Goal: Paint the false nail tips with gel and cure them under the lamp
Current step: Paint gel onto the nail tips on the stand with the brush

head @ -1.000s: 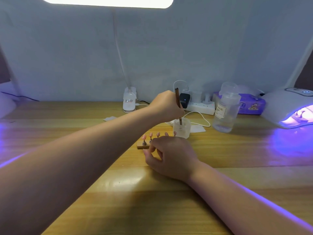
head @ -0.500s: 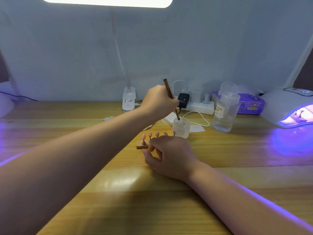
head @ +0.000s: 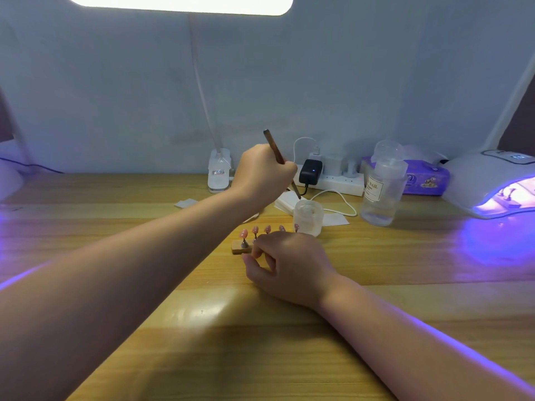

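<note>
The jar [head: 308, 217] stands open on the table [head: 376, 285], and its inside looks pale and cloudy; you cannot tell what fills it. Right of the jar stands the bottle [head: 381, 192], with clear liquid in its lower part. Further right of the jar the lamp [head: 492, 183] glows violet, and some small shapes lie inside its opening, too blurred to name. Behind the jar lie a power strip [head: 335, 180] with a black charger [head: 310, 172], and a purple pack [head: 425, 178] sits behind the bottle.

Compared with one second ago, the brush [head: 279, 159] is now out of the jar: its tip is lifted above the rim, up and left of it, and the handle leans more to the left.

Your left hand [head: 262, 176] is raised behind the jar, the arm stretched forward, and its fingers are curled round the brush. Your right hand [head: 286, 261] rests on the table in front of the jar, with the fingers curled and pinching the holder [head: 241, 249]. The nail tips [head: 243, 233], pink, stand in a row on the holder, just left of the jar and in front of it.
</note>
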